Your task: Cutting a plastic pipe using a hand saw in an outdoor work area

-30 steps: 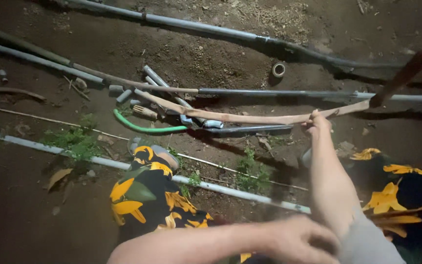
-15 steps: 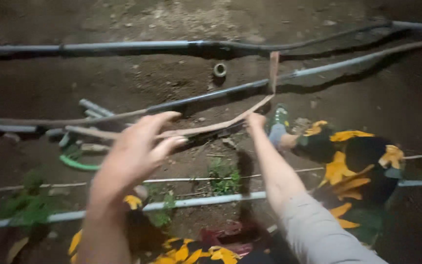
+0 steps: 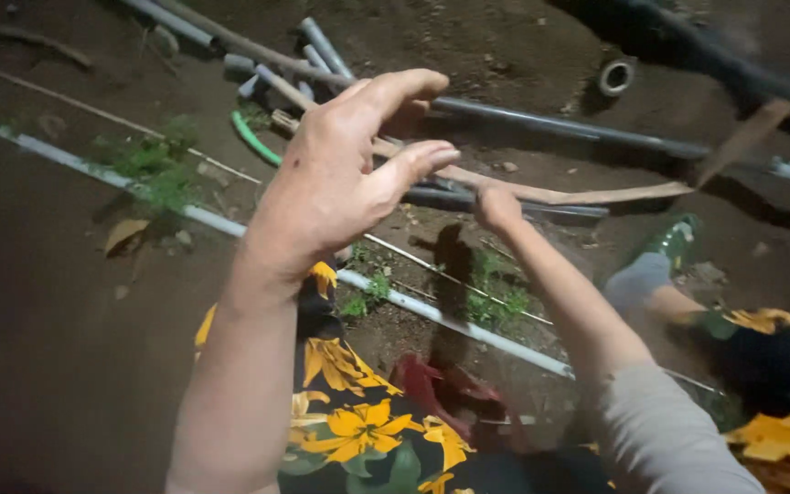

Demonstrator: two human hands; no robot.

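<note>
Wooden stick [image 3: 541, 192] | long axis left-right across the dirt ground [image 3: 38, 366] | right hand [image 3: 497, 207] closed on it, nearer | left hand [image 3: 349, 174] raised, open, empty

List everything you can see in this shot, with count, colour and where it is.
wooden stick: one, pale brown, long and bent, across the middle, gripped at one point
grey pipes: several, grey, on the soil at top
pipe fitting: one, grey ring, top right
green hose piece: one, green, curved, upper left
white pipe: one, white, diagonal across the ground
weeds: a few patches, green, along the white pipe
flowered fabric: black with yellow flowers, bottom
left hand: open, fingers spread, raised, holding nothing
right hand: closed on the wooden stick
</note>
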